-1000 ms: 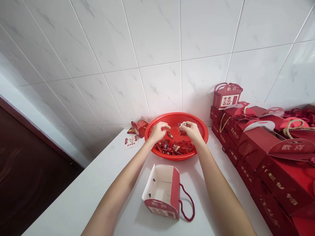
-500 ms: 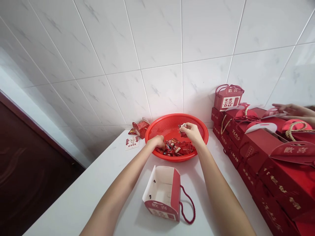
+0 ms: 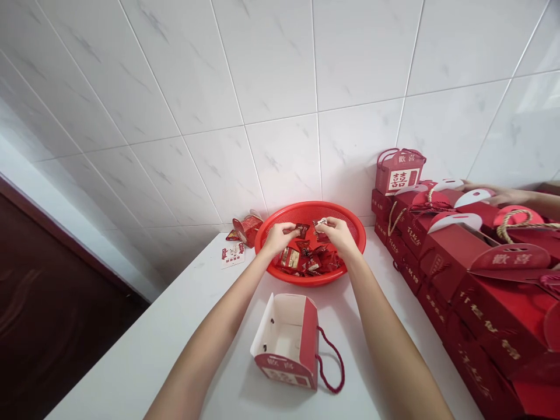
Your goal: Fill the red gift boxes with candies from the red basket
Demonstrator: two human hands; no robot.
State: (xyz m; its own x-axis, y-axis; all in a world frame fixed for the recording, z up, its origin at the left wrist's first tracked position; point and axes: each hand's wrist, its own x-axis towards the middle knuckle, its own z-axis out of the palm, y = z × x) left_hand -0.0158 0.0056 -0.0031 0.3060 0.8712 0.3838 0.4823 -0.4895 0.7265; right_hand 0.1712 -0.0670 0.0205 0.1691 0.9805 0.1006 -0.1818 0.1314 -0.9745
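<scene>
Over the left side of a red plastic basket (image 3: 312, 205), my left hand (image 3: 280, 238) pinches a small dark red wrapped candy (image 3: 301, 230). A red and white wrapped candy (image 3: 321, 224) sits between the fingertips of my right hand (image 3: 340, 233), over the basket's right side. Several red wrapped candies (image 3: 312, 262) lie loose in the basket beneath both hands. Between my forearms, in front of the basket, stands an open red gift box (image 3: 289, 370) with a white inside and a dark red rope handle (image 3: 341, 367). No candy shows inside it.
Stacked red gift boxes (image 3: 441, 251) fill the right of the white table (image 3: 175, 344), a small box (image 3: 399, 172) on top. Another person's hand (image 3: 494, 192) reaches among them. Left of the basket lie a small red box (image 3: 247, 230) and a printed card (image 3: 233, 255). Tiled wall (image 3: 280, 163) behind.
My left hand has risen from the pile with a candy and moved toward my right hand, which still holds its candy. The other person's hand has shifted left over the stacked boxes.
</scene>
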